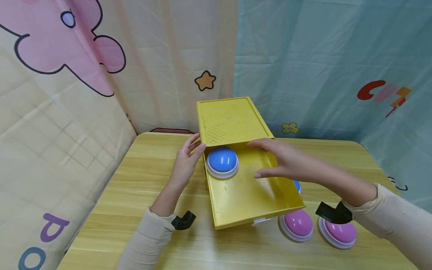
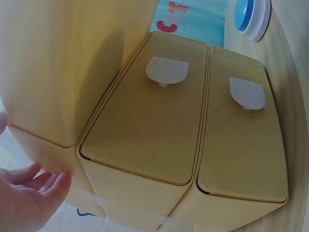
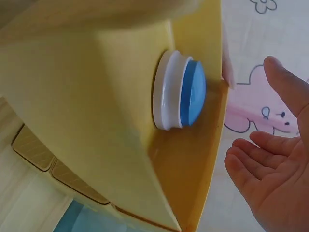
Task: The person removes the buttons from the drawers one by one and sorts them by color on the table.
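A yellow drawer cabinet [image 1: 233,120] stands on the table with its top drawer [image 1: 243,200] pulled out. Inside the drawer, near its left wall, sits a blue dome push button [image 1: 222,160] on a white base. My left hand [image 1: 180,163] rests its fingertips against the cabinet's left side, beside the drawer opening. My right hand [image 1: 283,159] hovers over the drawer's right part, thumb spread from the fingers, holding nothing. In the right wrist view that hand [image 3: 277,159] is apart from the blue button [image 3: 193,94]. Two closed drawers with white pull tabs [image 2: 166,70] show in the left wrist view.
Two pink push buttons [image 1: 298,224] [image 1: 345,233] lie on the wooden table [image 1: 141,180] to the right of the drawer. Another blue button [image 1: 297,186] is mostly hidden behind the drawer's right wall. Printed curtains [image 1: 303,56] hang behind the table and at its sides.
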Demonstrator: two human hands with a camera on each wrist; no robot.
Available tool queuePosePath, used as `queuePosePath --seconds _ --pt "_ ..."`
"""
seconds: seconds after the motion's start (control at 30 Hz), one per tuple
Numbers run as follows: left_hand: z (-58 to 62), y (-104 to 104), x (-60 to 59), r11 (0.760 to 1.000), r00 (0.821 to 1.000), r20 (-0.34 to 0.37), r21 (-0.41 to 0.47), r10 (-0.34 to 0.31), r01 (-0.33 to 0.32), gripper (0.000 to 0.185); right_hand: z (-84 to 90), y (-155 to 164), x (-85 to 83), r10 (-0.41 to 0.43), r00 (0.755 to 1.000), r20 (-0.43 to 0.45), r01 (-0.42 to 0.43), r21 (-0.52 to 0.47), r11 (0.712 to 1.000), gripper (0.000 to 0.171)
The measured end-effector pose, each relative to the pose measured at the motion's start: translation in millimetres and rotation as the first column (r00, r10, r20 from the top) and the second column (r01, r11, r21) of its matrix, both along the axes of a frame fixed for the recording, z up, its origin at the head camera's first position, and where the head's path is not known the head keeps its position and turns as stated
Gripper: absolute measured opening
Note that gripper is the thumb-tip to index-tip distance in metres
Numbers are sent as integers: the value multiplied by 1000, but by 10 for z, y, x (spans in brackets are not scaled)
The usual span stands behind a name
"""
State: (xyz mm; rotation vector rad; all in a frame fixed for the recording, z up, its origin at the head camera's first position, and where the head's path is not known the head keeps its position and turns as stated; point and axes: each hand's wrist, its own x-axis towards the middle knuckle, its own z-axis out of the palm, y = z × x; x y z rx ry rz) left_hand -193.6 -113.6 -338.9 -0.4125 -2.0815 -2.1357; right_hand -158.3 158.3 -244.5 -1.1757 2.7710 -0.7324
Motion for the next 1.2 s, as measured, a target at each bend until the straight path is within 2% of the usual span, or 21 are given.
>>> queuePosePath --seconds 0.23,0.4,0.5,0.6,0.77,0.97,1.2 --pt "-5 -2 0 1000 1000 4 -5 1 -1 52 27 -293 -119 54 995 89 -65 126 990 74" --pt "-6 -8 9 1000 1000 15 -8 5 -5 52 -14 -437 -193 58 979 195 -99 211 972 80" --pt "-2 -8 15 1000 1000 17 -10 8 -8 53 -61 -507 -253 54 975 216 -110 255 961 84" --pt "5 -9 24 1000 1000 13 -6 10 -10 53 -114 -574 -322 64 975 213 -120 261 958 88" --pt "5 1 17 1000 1000 14 6 -2 2 55 -201 -645 -389 104 980 170 -137 194 972 87" --pt "2 4 11 1000 1000 10 0 2 -2 54 -281 -692 -377 45 998 41 -50 147 988 77" --pt "1 1 4 1000 1000 10 1 3 -3 53 -273 -716 -349 -3 1000 -19 6 165 986 65"
